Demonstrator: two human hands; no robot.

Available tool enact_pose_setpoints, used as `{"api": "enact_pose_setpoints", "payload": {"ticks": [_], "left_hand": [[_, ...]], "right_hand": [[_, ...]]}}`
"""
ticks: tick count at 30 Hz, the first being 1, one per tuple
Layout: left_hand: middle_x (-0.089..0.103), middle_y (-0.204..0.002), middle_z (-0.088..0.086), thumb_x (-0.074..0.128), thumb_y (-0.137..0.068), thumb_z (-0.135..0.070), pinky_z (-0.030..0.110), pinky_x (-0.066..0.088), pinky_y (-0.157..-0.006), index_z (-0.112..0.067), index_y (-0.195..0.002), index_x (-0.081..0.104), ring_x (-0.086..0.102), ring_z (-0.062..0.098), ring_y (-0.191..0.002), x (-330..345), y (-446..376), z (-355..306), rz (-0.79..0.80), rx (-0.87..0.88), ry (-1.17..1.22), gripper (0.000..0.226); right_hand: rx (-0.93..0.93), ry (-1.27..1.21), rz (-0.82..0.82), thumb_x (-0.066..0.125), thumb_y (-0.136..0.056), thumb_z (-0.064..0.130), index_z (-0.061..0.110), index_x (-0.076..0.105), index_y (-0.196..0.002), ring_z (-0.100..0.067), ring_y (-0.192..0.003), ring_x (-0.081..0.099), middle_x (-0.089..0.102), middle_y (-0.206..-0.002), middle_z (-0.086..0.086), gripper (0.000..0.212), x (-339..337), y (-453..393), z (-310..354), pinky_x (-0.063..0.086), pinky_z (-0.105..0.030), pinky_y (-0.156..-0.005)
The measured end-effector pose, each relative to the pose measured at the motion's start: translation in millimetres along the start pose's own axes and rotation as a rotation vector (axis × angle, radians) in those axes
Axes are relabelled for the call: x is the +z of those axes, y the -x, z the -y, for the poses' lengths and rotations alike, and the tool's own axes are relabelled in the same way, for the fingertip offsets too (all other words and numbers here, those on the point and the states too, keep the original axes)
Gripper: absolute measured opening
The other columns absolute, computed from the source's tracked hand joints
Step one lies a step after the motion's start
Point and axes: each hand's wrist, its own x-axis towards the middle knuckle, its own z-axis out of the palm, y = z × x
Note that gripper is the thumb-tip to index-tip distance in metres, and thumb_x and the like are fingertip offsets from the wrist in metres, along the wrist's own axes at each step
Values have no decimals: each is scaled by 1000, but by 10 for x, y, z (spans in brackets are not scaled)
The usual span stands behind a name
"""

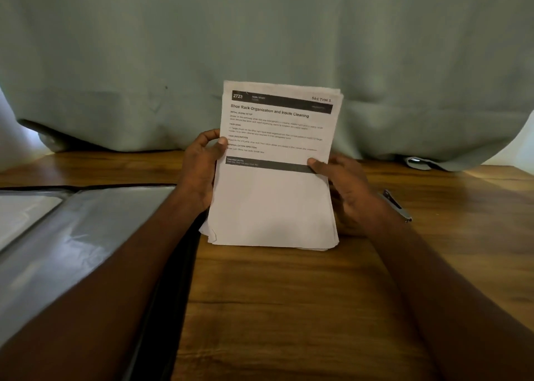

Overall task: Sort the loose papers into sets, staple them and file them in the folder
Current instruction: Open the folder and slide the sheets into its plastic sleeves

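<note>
A stack of white printed papers stands upright on its lower edge on the wooden table; the top sheet is headed "Shoe Rack Organization and Insole Cleaning". My left hand grips the stack's left edge, thumb on the front. My right hand grips the right edge, thumb pressed on the dark band. An open folder with clear plastic sleeves lies at the left, partly under my left forearm. A metal stapler lies on the table just right of my right hand.
A grey-green cloth hangs behind the table and drapes onto its far edge. Bare wood shows in front of the papers and to the right.
</note>
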Motion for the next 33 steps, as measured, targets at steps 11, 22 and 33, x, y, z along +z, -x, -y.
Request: {"api": "enact_pose_setpoints", "payload": {"ticks": [11,22,33], "left_hand": [[72,-127,11,71,-94,-13,47,54,-103,-7,-128,69,68,30,-120,12,89,128,218,-127,-37,35],[74,-123,11,75,-92,-10,47,57,-100,-8,-130,67,70,32,-116,301,324,-351,196,-65,-102,39],[63,-103,-27,76,-93,-33,6,54,-68,-40,-116,58,64,-18,-90,367,1770,-573,30,241,-499,30]], "right_hand": [[-100,-273,64,69,-97,17,13,68,-128,-34,-105,73,76,-117,-9,31,43,68,94,59,-55,-92],[-244,-100,54,79,-89,16,22,71,-115,-19,-95,76,79,-105,4,27,57,337,387,63,-38,-81],[-390,-14,-51,76,-92,26,39,66,-99,4,-86,71,73,-89,29,18,-19,1613,353,55,-12,-62]]}}
